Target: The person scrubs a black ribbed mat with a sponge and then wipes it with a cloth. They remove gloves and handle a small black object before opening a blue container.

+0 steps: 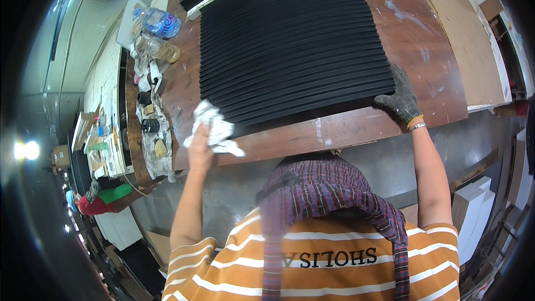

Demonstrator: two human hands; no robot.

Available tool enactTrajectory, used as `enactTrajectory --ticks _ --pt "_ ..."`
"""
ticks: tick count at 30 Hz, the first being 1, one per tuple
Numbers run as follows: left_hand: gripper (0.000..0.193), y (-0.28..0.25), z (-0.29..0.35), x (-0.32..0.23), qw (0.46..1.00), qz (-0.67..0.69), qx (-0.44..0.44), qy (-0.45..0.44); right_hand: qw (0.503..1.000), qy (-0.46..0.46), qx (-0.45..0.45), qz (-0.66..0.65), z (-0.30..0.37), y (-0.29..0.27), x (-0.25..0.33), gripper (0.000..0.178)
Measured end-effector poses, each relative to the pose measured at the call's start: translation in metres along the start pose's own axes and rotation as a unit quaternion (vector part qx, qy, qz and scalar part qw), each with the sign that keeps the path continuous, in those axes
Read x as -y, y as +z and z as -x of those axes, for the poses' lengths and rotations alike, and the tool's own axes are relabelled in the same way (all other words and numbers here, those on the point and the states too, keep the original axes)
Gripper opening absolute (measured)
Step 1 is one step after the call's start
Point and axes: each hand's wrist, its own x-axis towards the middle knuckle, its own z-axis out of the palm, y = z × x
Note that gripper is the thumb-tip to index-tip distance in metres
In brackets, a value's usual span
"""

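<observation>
Nearest my camera, a striped orange shirt [312, 262] and purple plaid scarf [329, 189] are filling the lower view. My left hand [202, 147], bare, is closing its fingers around a crumpled white cloth [214, 128] at the near left corner of the black ribbed sheet stack [290, 39]. My gloved right hand [400, 100] is pressing flat, fingers spread, on the stack's near right corner, atop the brown tabletop [423, 50].
</observation>
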Motion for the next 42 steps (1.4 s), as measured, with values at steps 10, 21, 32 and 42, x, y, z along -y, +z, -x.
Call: enactTrajectory --ticks 10,21,32,42 --pt "0.047 0.05 -0.137 -0.173 0.982 0.113 -0.035 0.147 1.0 0.014 -0.011 -0.001 0.002 0.006 -0.007 0.109" --pt "0.037 0.013 -0.108 -0.097 0.985 0.16 -0.056 -0.044 0.999 0.031 -0.007 -0.009 0.002 0.009 -0.017 0.113" --pt "0.03 -0.012 -0.041 0.047 0.97 -0.029 0.02 -0.241 1.0 0.001 -0.01 0.014 -0.002 0.013 -0.034 0.117" --pt "0.05 0.024 -0.08 -0.119 0.981 0.166 -0.049 0.089 1.0 -0.003 0.012 -0.008 -0.008 0.011 -0.046 0.116"
